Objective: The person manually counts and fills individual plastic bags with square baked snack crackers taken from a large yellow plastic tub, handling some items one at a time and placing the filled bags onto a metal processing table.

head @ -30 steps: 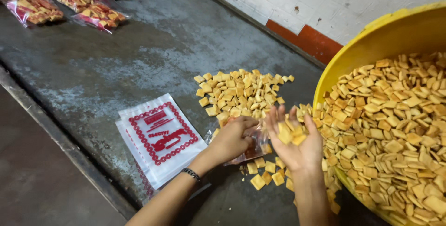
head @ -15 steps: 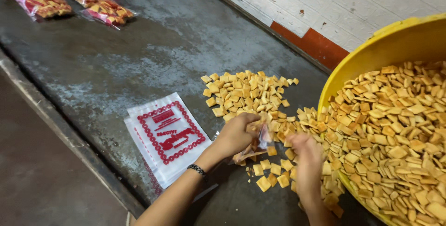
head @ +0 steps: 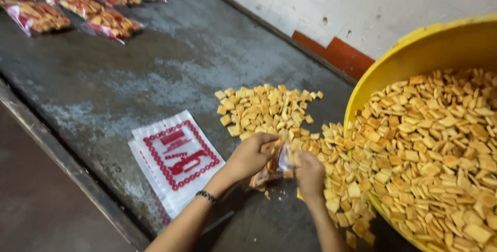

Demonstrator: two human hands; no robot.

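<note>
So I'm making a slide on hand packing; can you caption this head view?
Left hand and right hand hold a small clear bag amid loose square crackers beside a yellow tub.

A tub (head: 398, 55) of crackers (head: 440, 143) stands tipped at the right edge of the surface (head: 155, 65), with loose crackers (head: 269, 109) spilled on the surface just left of its rim. In front of that pile, the left hand (head: 251, 154) and right hand (head: 309, 173) meet on a small bag (head: 274, 165). A stack of flat bags (head: 176, 159) lies left of the hands. Filled bags (head: 77, 3) lie at the far left, a wall (head: 362, 3) behind.
</note>
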